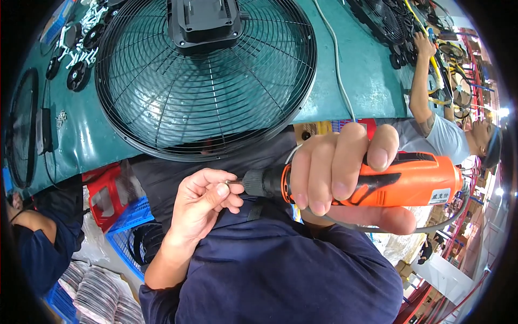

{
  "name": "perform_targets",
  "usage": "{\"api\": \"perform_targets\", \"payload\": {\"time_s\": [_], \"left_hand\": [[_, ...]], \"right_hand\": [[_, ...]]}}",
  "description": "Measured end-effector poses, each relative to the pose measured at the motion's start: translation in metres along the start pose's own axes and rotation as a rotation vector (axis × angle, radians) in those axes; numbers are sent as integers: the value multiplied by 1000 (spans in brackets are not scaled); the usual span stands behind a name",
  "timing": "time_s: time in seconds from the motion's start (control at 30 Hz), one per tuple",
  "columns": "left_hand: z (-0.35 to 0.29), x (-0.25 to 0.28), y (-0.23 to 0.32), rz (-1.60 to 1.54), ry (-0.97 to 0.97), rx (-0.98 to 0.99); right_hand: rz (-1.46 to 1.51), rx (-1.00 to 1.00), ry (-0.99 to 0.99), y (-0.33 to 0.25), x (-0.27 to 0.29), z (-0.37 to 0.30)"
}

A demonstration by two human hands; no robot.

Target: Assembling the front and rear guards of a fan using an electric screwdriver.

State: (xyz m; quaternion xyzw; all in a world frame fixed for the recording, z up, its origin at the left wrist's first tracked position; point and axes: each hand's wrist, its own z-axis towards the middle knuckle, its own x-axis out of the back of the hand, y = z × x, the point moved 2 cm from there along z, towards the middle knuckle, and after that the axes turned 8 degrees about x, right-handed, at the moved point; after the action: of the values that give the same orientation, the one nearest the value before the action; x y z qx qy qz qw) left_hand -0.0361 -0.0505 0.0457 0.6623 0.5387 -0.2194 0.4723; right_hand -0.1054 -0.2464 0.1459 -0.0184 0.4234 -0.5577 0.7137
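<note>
My right hand [345, 167] is wrapped round an orange and black electric screwdriver [410, 181], which lies level with its dark chuck [259, 182] pointing left. At the chuck's tip, my left hand [202, 200] pinches a small metal piece [234, 183] between thumb and fingers. Whether that piece is the bit or a screw, I cannot tell. Just beyond my hands, on the green table, lies a large round black fan guard [210, 102] of wire rings, with a black motor box [205, 24] at its middle.
A grey cable [335, 54] runs over the green table [81, 129]. Bolts [81, 40] and round black parts [79, 76] lie at the far left. A co-worker [448, 129] reaches in at the right; another person [40, 232] is at the left. A blue crate [127, 237] stands below.
</note>
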Motion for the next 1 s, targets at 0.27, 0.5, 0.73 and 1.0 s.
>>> {"api": "perform_targets", "payload": {"time_s": [0.27,0.5,0.73,1.0], "left_hand": [[15,12,-13,-68,21,94],[25,15,-18,-56,124,161],[24,16,-17,-15,175,164],[25,40,-9,122,188,-73]], "right_hand": [[-23,-13,-119,9,6,4],[-53,-43,-129,25,16,1],[-36,-104,-90,33,15,6],[-150,-288,-235,43,15,23]]}}
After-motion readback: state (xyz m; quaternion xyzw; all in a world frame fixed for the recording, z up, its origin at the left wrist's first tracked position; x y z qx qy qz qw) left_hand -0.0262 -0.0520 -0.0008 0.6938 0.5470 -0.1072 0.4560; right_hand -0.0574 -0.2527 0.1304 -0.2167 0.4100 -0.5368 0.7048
